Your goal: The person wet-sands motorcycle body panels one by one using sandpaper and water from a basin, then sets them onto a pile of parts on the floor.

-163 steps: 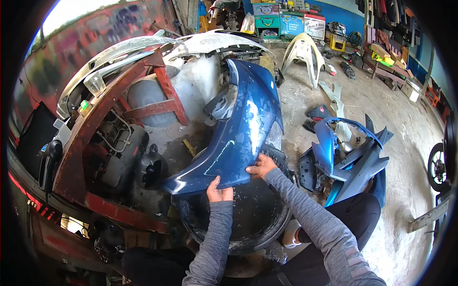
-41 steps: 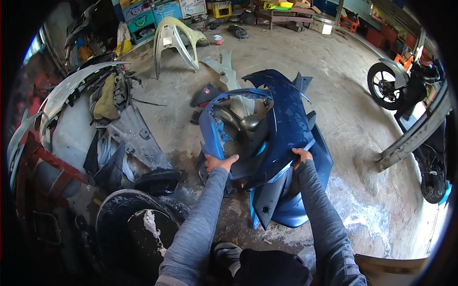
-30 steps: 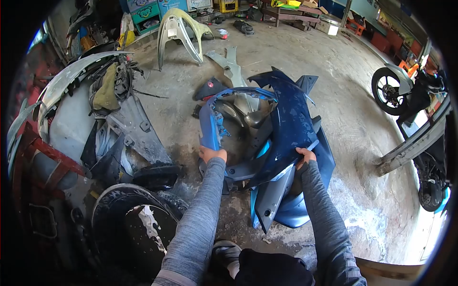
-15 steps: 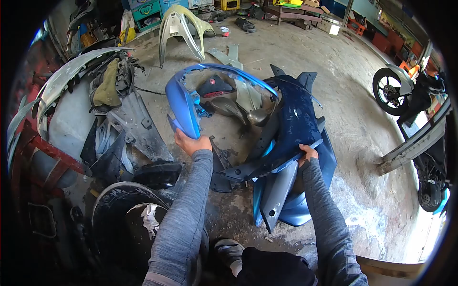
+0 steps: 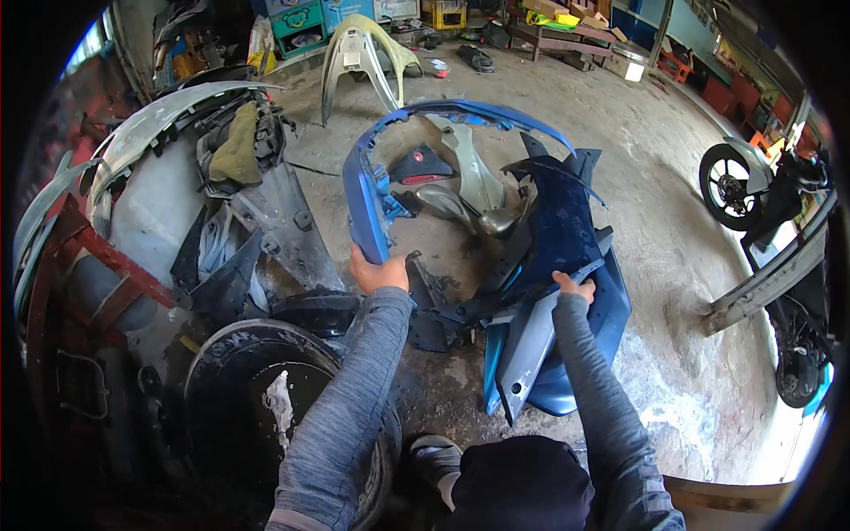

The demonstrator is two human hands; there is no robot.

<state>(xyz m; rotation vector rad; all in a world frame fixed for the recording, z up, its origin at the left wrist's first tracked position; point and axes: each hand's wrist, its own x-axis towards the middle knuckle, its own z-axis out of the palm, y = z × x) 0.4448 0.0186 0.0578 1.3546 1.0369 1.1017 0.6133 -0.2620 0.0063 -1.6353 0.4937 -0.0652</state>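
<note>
My left hand [image 5: 381, 273] is closed round the lower left end of a curved blue motorbike fairing [image 5: 361, 190], which is raised and arches away from me. The fairing's far right end reaches over a dark blue body panel [image 5: 560, 208]. My right hand [image 5: 575, 288] is closed on the upper edge of a silver-grey fairing panel [image 5: 529, 354], against the stacked blue panels. Its fingertips are partly hidden. Within the arch, on the floor, I see a black tail piece with a red lens [image 5: 421, 166] and a pale greenish panel [image 5: 474, 168].
Close by my left arm stands a black tub [image 5: 239, 341] holding dark liquid. Grey body panels [image 5: 283, 226] and a red metal frame [image 5: 115, 257] crowd the left. A yellowish fairing [image 5: 354, 53] stands further back. Motorbike wheels [image 5: 728, 186] are at the right.
The view has shifted, so most things sit further right. The blue fairing has swung slightly, showing more of the pale panel behind. Both hands keep their hold.
</note>
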